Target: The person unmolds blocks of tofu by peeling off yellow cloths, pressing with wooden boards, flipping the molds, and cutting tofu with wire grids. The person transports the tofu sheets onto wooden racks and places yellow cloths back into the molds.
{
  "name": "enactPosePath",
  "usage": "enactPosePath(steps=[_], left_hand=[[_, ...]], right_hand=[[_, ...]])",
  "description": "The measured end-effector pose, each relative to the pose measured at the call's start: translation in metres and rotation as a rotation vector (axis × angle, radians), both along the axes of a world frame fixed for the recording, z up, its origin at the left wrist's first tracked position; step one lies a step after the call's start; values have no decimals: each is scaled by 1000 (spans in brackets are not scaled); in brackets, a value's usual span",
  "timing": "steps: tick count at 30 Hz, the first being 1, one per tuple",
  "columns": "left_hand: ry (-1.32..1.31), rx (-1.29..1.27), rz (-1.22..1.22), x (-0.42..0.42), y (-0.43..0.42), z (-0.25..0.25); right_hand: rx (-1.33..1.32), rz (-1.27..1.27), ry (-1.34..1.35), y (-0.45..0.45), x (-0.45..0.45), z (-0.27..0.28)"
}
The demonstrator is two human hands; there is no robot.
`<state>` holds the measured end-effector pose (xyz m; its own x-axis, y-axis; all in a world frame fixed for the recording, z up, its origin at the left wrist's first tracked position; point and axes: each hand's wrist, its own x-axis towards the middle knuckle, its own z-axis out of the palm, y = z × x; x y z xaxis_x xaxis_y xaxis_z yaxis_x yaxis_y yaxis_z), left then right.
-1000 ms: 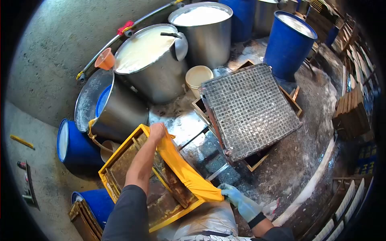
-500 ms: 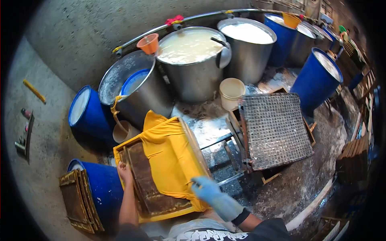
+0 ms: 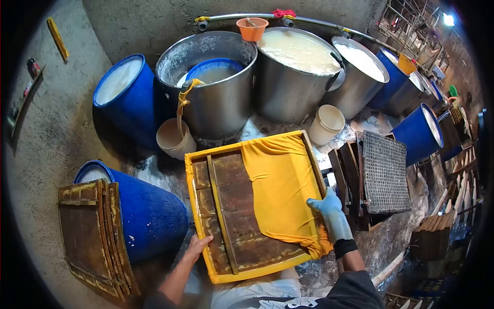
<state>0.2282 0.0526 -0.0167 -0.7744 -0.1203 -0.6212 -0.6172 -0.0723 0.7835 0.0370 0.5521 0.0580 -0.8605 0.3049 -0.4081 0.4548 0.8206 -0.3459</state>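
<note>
Loosely, yellow cloth (image 3: 282, 191) half covers the yellow-edged panel (image 3: 237, 206) at lower centre
Left hand (image 3: 198, 246) grips the panel's left edge; gloved right hand (image 3: 329, 208) sits at its right edge, fingers partly hidden, grip uncertain; slack folds might slip if that hold eases, and a swing could knock the beige bucket (image 3: 172, 140) above left; only a narrow gap parts it from the lower-left blue barrel (image 3: 154, 221)

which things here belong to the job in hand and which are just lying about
In the job: frame held by left hand and right hand; yellow cloth over it.

Seemingly just lying about: orange bowl; red rag; grid panel.
</note>
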Motion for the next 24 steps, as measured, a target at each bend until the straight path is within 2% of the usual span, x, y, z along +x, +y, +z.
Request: enactPosePath(steps=[1, 4, 6, 7, 9, 10, 15, 17, 19, 21, 22, 23, 24], left_hand=[[-5, 6, 2, -1, 0, 4], [5, 72, 16, 0, -2, 5], [-50, 139, 123, 0, -6, 5], [-71, 188, 210, 2, -14, 7], [-122, 212, 204, 12, -55, -7], [-126, 140, 195, 13, -71, 11], [-87, -329, 184, 39, -127, 189], [-93, -576, 170, 41, -127, 269], [-133, -778, 139, 32, -96, 348], [-99, -924, 147, 27, -65, 393], [-56, -933, 167, 15, -18, 416], [-15, -939, 191, 0, 33, 435], [-31, -999, 109, -5, 61, 447]], right_hand=[[169, 47, 69, -4, 4, 0], [145, -5, 1, -15, 11, 10], [74, -30, -24, -18, 16, 11], [66, -34, -22, -26, 25, 8], [85, 13, -37, -50, 41, 6], [61, 27, -43, -62, 50, 6], [-277, 68, -139, -127, 80, 15], [-463, 110, -143, -151, 86, 0], [-604, 132, -178, -179, 87, -31], [-822, 168, -192, -198, 83, -49], [-844, 185, -203, -218, 79, -78], [-1151, 88, -223, -241, 77, -106], [-1447, -23, -257, -252, 89, -133]])
